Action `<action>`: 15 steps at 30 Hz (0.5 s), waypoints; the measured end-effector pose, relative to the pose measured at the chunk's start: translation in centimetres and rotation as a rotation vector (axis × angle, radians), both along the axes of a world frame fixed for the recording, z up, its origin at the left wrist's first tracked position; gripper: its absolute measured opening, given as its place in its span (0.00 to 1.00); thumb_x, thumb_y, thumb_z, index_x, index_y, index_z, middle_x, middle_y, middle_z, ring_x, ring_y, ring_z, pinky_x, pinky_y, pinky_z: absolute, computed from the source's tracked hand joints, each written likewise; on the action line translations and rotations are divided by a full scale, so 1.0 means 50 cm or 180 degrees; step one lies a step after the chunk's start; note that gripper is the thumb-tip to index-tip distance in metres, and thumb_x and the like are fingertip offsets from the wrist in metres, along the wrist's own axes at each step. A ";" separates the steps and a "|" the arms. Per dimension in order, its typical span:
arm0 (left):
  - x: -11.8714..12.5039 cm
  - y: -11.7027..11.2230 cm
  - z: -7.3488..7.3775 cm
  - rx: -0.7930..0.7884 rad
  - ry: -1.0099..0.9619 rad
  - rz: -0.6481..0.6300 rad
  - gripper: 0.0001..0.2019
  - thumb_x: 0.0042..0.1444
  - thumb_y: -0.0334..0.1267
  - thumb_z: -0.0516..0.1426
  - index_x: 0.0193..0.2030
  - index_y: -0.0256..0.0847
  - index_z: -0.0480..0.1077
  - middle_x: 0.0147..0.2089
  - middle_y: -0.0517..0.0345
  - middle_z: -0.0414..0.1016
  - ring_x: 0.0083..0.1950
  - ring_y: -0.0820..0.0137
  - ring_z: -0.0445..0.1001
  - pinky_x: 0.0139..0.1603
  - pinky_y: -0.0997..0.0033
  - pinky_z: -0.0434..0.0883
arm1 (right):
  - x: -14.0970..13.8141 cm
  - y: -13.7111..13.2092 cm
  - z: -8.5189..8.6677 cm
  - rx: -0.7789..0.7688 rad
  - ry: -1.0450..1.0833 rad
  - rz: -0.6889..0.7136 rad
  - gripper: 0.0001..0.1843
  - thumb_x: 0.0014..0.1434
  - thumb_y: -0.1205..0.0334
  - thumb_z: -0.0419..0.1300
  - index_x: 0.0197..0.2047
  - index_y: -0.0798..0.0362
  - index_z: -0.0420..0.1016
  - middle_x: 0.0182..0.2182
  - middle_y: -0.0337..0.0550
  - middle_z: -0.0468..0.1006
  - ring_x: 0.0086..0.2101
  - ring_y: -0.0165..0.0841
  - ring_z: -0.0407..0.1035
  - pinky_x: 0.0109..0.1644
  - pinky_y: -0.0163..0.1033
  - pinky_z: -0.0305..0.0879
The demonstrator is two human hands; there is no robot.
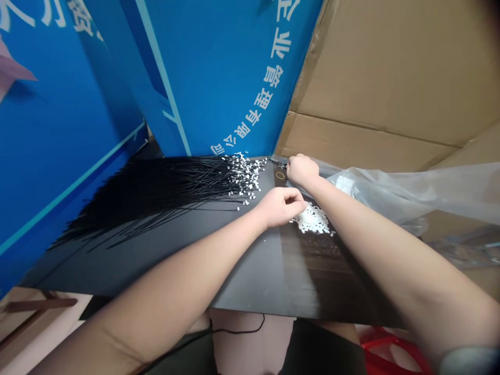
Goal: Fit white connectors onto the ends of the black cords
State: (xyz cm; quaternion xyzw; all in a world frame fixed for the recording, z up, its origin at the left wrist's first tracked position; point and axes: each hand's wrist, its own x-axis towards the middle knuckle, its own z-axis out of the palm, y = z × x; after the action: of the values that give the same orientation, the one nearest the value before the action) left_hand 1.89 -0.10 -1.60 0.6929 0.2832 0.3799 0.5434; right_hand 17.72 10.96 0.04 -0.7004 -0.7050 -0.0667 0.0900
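Observation:
My left hand [282, 206] is curled in a pinch at the edge of a small heap of tiny white pieces [313, 220] on a black tabletop [164, 260]. My right hand [301, 170] is closed farther back, at the end of thin black strands by a clear plastic bag [410, 192]. What either hand holds is too small to name. A fanned bundle of thin black strands [156, 192] tipped with small white pieces [244, 174] lies to the left.
Blue printed boards [219, 73] stand behind and to the left. Brown cardboard [390, 78] rises at the back right. A red object [386, 346] and a black cable [234, 330] show below the table's front edge.

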 end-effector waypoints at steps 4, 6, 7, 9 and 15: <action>-0.008 0.006 0.001 0.0279 -0.0091 0.0647 0.12 0.59 0.41 0.62 0.26 0.43 0.70 0.29 0.60 0.73 0.33 0.69 0.69 0.39 0.65 0.67 | 0.001 0.001 0.009 0.0157 0.0239 0.0014 0.18 0.73 0.63 0.51 0.53 0.56 0.81 0.55 0.63 0.81 0.53 0.53 0.77 0.56 0.52 0.72; -0.012 0.010 0.004 0.0375 -0.0072 0.0898 0.13 0.61 0.42 0.61 0.27 0.43 0.69 0.29 0.61 0.73 0.35 0.68 0.69 0.41 0.64 0.67 | 0.003 0.003 0.021 0.0410 0.0558 0.0099 0.16 0.73 0.63 0.51 0.51 0.54 0.80 0.54 0.61 0.81 0.54 0.52 0.75 0.58 0.52 0.71; -0.014 0.013 0.005 0.0387 -0.0074 0.1022 0.13 0.62 0.42 0.61 0.27 0.43 0.69 0.30 0.61 0.72 0.35 0.68 0.69 0.42 0.64 0.67 | 0.003 0.005 0.030 0.0584 0.0776 0.0170 0.14 0.73 0.63 0.51 0.49 0.54 0.79 0.53 0.60 0.82 0.54 0.51 0.75 0.59 0.52 0.70; -0.018 0.021 0.006 0.0336 -0.0131 0.1276 0.13 0.64 0.42 0.60 0.27 0.44 0.69 0.30 0.62 0.72 0.36 0.67 0.69 0.43 0.64 0.67 | 0.003 0.005 0.056 0.1003 0.1281 0.0365 0.11 0.73 0.63 0.54 0.45 0.54 0.78 0.49 0.57 0.83 0.52 0.48 0.76 0.60 0.52 0.70; -0.039 0.069 -0.007 0.0149 -0.0420 0.2079 0.09 0.65 0.41 0.59 0.33 0.43 0.70 0.33 0.61 0.72 0.37 0.68 0.70 0.44 0.67 0.68 | 0.010 -0.058 0.221 0.2545 0.3323 0.1440 0.23 0.79 0.53 0.43 0.45 0.53 0.76 0.32 0.40 0.82 0.35 0.30 0.79 0.42 0.43 0.69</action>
State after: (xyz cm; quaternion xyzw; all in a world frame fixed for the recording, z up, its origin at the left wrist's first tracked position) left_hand -0.05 3.32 -1.96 0.5517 0.4457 0.5845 0.3940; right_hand 18.21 8.04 11.11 -0.3898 -0.6195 0.0447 0.6799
